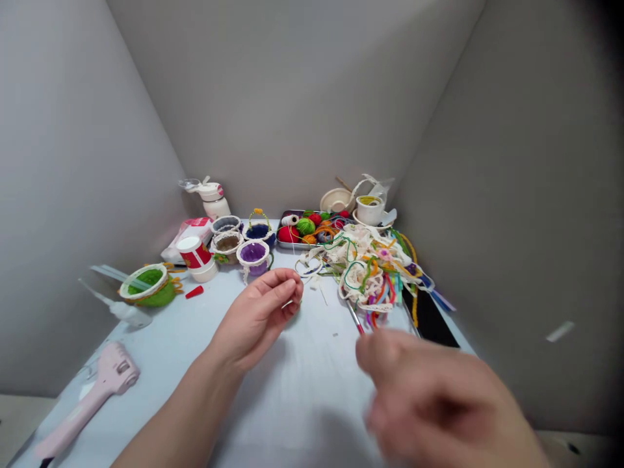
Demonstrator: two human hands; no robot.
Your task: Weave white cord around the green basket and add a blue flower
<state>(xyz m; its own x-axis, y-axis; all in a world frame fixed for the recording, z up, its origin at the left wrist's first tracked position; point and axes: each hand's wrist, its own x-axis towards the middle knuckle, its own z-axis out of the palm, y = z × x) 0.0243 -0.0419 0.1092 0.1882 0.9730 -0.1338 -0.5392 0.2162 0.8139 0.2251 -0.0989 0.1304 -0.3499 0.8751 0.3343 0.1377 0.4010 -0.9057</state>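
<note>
1. White thread (293, 244) leads from the spool (290, 221) in the metal tray (298, 246); its long axis runs toward us, down to our left hand (260, 315) in front of that tray.
2. Our left fingers are drawn together, thumb against forefinger; we cannot tell whether the thread is between them, as it is too fine to make out there.
3. Our right hand (429, 390) is nearer to us than the tray and to its right, the fingers bent and blurred; we cannot tell whether they grip anything.
4. Besides the spool, the tray holds red, green and orange yarn balls.
5. Left of the tray we see the purple basket (253, 252) and, farther left, the green bowl (163, 297) with translucent sticks leaning in it.
6. A tangle of trims and cords (365, 260) crowds the tray's right side.
7. In front of the tray, the pale table (292, 403) gives us room between our hands; its left edge runs beside the pink glue gun (114, 370), to the tray's front left.
</note>
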